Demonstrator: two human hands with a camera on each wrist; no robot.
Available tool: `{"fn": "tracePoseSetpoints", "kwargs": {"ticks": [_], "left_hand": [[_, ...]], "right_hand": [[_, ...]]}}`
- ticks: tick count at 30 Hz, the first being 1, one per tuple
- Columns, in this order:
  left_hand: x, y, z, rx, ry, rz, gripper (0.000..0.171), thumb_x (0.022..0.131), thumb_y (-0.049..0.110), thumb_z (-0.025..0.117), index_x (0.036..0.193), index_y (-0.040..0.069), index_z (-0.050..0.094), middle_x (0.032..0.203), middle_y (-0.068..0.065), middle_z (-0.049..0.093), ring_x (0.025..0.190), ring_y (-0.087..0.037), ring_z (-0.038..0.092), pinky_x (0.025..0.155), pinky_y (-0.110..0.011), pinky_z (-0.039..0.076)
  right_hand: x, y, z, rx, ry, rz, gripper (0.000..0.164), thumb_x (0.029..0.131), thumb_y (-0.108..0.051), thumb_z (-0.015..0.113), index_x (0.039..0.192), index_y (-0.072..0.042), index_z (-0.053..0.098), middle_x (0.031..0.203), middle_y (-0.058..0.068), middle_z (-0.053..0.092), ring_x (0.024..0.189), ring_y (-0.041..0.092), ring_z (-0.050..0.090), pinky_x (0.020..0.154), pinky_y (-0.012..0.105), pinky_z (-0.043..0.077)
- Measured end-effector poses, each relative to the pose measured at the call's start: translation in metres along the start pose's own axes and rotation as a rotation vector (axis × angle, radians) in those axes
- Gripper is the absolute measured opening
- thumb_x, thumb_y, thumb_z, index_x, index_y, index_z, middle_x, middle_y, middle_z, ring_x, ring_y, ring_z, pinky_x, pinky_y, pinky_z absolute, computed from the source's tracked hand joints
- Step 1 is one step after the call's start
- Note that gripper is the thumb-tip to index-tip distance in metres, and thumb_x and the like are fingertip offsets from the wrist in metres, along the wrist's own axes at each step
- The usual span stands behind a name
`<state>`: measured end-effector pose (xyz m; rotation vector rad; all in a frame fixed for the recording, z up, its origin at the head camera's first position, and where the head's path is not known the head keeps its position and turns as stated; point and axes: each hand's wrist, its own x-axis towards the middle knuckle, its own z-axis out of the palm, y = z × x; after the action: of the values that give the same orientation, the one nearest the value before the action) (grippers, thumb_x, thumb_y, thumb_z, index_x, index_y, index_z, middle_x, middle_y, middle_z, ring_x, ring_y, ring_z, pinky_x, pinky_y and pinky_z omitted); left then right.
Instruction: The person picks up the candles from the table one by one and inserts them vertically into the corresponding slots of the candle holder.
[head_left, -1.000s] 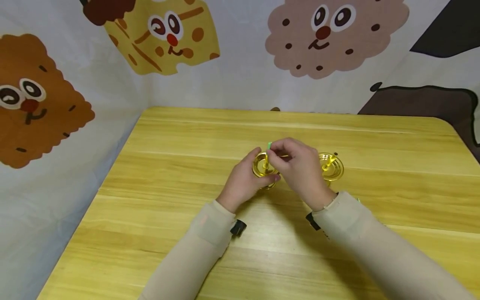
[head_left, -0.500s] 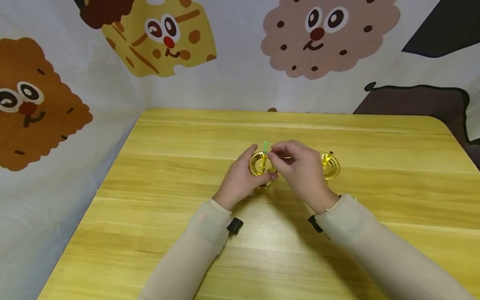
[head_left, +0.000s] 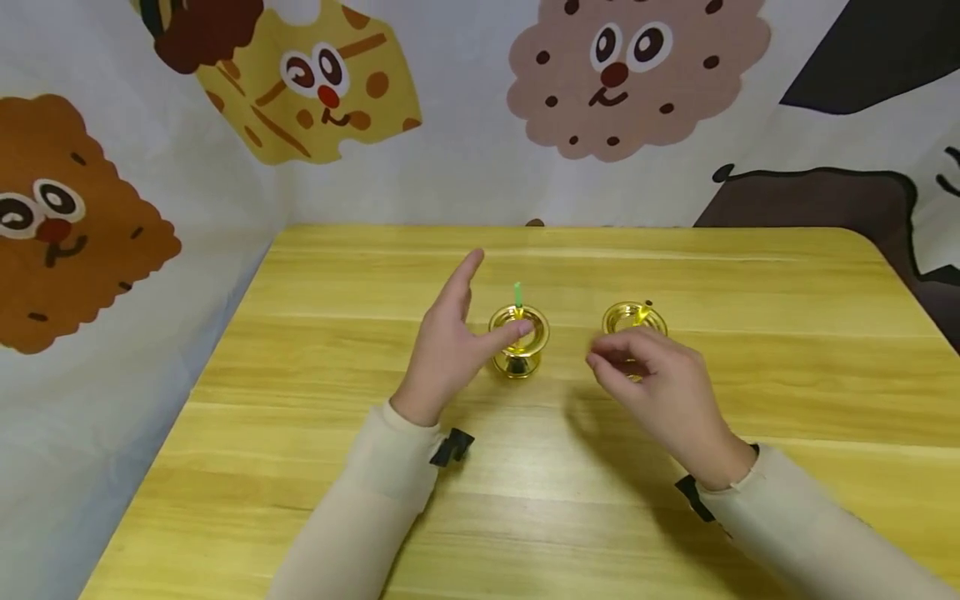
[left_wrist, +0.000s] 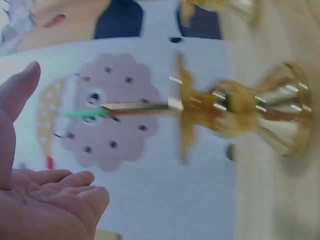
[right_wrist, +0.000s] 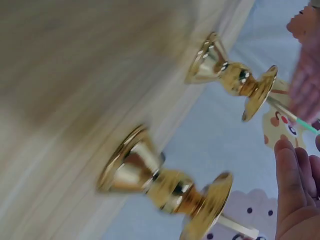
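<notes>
Two gold candle holders stand upright on the table. The left candle holder [head_left: 517,365] has a slim gold stick rising from its dish, topped by a green tip [left_wrist: 82,114]. My left hand [head_left: 446,342] is beside it, fingers extended and thumb across in front of the dish in the head view; the left wrist view shows the palm apart from the holder. My right hand [head_left: 667,392] hovers in front of the right candle holder [right_wrist: 172,190], hiding its lower part in the head view. Its fingers bend loosely toward the thumb, with nothing visible between them. A pale stick [right_wrist: 237,226] rises from this second holder.
The wooden table [head_left: 337,467] stretches around both holders, its far edge meeting a white cloth backdrop [head_left: 450,183] printed with cartoon biscuits and cheese. A gap of bare wood separates the holders.
My right hand has let go near the green-tipped stick and moved right, toward me. My left hand has released the left holder and drawn off to the left, fingers spreading.
</notes>
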<state>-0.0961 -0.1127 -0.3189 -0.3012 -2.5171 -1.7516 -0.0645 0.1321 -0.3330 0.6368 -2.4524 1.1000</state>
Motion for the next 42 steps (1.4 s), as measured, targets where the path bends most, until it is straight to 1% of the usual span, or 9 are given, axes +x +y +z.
{"fn": "tracePoseSetpoints", "kwargs": {"ticks": [4, 11, 14, 20, 24, 28, 35, 39, 42], "left_hand": [[-0.007, 0.020, 0.002, -0.071, 0.023, 0.126, 0.098, 0.084, 0.028, 0.085, 0.160, 0.019, 0.025, 0.162, 0.012, 0.025, 0.148, -0.004, 0.022, 0.119, -0.029, 0.024], [-0.026, 0.044, 0.024, -0.085, -0.030, 0.394, 0.093, 0.081, 0.009, 0.085, 0.157, 0.004, 0.031, 0.161, -0.002, 0.033, 0.148, -0.014, 0.029, 0.118, -0.036, 0.028], [-0.031, 0.047, 0.037, -0.060, -0.088, 0.421, 0.093, 0.081, 0.014, 0.085, 0.157, 0.008, 0.032, 0.161, -0.003, 0.034, 0.147, -0.015, 0.030, 0.118, -0.038, 0.030], [-0.026, 0.043, 0.065, 0.045, -0.195, 0.254, 0.098, 0.083, 0.033, 0.084, 0.160, 0.019, 0.025, 0.163, 0.004, 0.027, 0.148, -0.010, 0.026, 0.118, -0.038, 0.030], [-0.019, 0.039, 0.078, 0.089, -0.223, 0.155, 0.101, 0.083, 0.041, 0.083, 0.161, 0.019, 0.023, 0.165, 0.001, 0.024, 0.149, -0.013, 0.025, 0.117, -0.040, 0.031], [-0.013, 0.037, 0.087, 0.084, -0.231, 0.105, 0.101, 0.083, 0.043, 0.082, 0.161, 0.019, 0.022, 0.165, 0.002, 0.024, 0.147, -0.017, 0.030, 0.116, -0.041, 0.034], [-0.001, 0.030, 0.102, 0.078, -0.237, 0.040, 0.102, 0.084, 0.043, 0.082, 0.161, 0.016, 0.022, 0.164, 0.003, 0.024, 0.148, -0.017, 0.028, 0.117, -0.041, 0.031], [0.004, 0.025, 0.113, 0.087, -0.259, -0.029, 0.103, 0.084, 0.044, 0.081, 0.162, 0.018, 0.019, 0.166, 0.002, 0.021, 0.150, -0.018, 0.024, 0.119, -0.040, 0.028], [0.007, 0.019, 0.122, 0.084, -0.275, -0.072, 0.104, 0.084, 0.044, 0.081, 0.162, 0.018, 0.017, 0.166, 0.002, 0.020, 0.150, -0.018, 0.023, 0.119, -0.040, 0.026]], "right_hand": [[-0.015, 0.006, -0.017, -0.023, 0.003, -0.001, 0.024, 0.078, 0.008, 0.081, 0.092, -0.011, 0.075, 0.090, -0.006, 0.072, 0.082, 0.000, 0.066, 0.071, 0.013, 0.054], [-0.038, 0.018, -0.046, -0.107, 0.020, 0.041, 0.025, 0.076, 0.006, 0.083, 0.093, -0.011, 0.076, 0.087, -0.007, 0.073, 0.081, -0.008, 0.062, 0.072, 0.008, 0.051], [-0.046, 0.027, -0.056, -0.165, 0.018, 0.067, 0.024, 0.075, 0.003, 0.084, 0.093, -0.012, 0.076, 0.087, -0.007, 0.073, 0.079, -0.011, 0.061, 0.071, 0.006, 0.049], [-0.058, 0.049, -0.070, -0.280, 0.002, 0.072, 0.022, 0.074, 0.000, 0.086, 0.091, -0.011, 0.076, 0.085, -0.005, 0.073, 0.074, -0.002, 0.064, 0.067, 0.007, 0.049], [-0.061, 0.064, -0.076, -0.331, -0.035, 0.104, 0.018, 0.076, -0.006, 0.086, 0.091, -0.011, 0.076, 0.086, -0.001, 0.074, 0.070, 0.012, 0.069, 0.064, 0.010, 0.050], [-0.062, 0.074, -0.081, -0.349, -0.089, 0.157, 0.016, 0.079, -0.011, 0.085, 0.092, -0.008, 0.077, 0.087, 0.003, 0.075, 0.071, 0.022, 0.071, 0.062, 0.017, 0.053], [-0.061, 0.080, -0.083, -0.361, -0.216, 0.279, 0.021, 0.084, -0.019, 0.083, 0.097, -0.003, 0.077, 0.086, 0.005, 0.076, 0.075, 0.023, 0.072, 0.062, 0.032, 0.056], [-0.059, 0.081, -0.083, -0.365, -0.347, 0.367, 0.024, 0.086, -0.022, 0.081, 0.098, -0.001, 0.076, 0.085, 0.003, 0.074, 0.075, 0.020, 0.070, 0.065, 0.041, 0.057], [-0.057, 0.083, -0.082, -0.361, -0.438, 0.423, 0.024, 0.087, -0.025, 0.080, 0.097, -0.004, 0.076, 0.084, 0.000, 0.072, 0.075, 0.016, 0.067, 0.066, 0.042, 0.056]]}}
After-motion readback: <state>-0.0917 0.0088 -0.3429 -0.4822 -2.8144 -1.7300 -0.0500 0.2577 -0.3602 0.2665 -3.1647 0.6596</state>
